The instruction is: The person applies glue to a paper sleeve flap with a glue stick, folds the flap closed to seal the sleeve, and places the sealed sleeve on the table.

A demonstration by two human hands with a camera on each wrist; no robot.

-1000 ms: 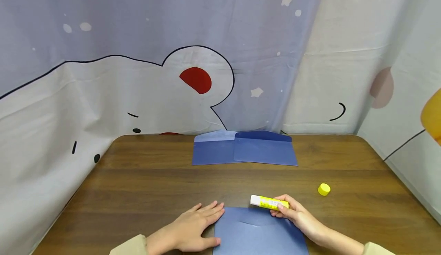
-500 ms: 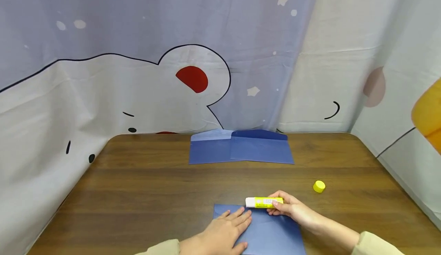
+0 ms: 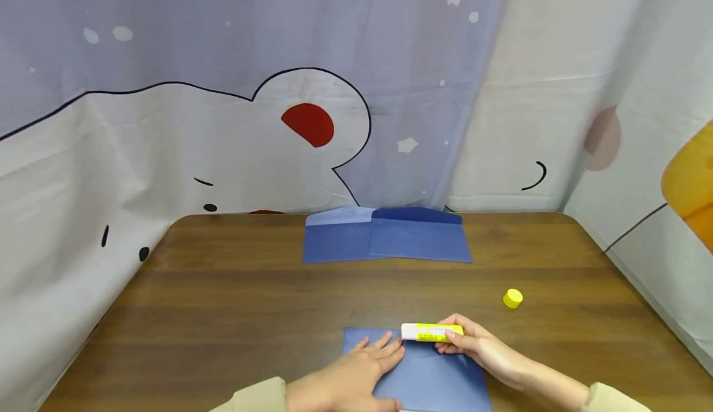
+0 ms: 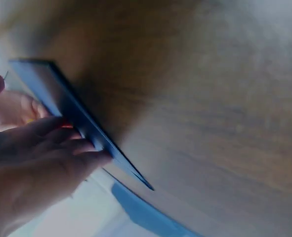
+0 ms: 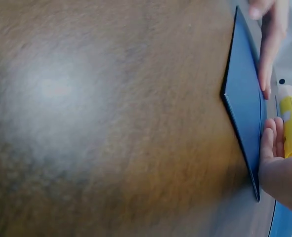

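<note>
A blue envelope is partly covered by the left hand, laid flat. At the envelope's far edge, a yellow, white-ended glue stick is pinched by the right hand.

Print on glue stick: unreadable (too small).

Glue stick: yellow/white. Cap: yellow. Front envelope: blue. Desk: brown woodgrain. Backdrop: lilac and white, star-spotted.
</note>
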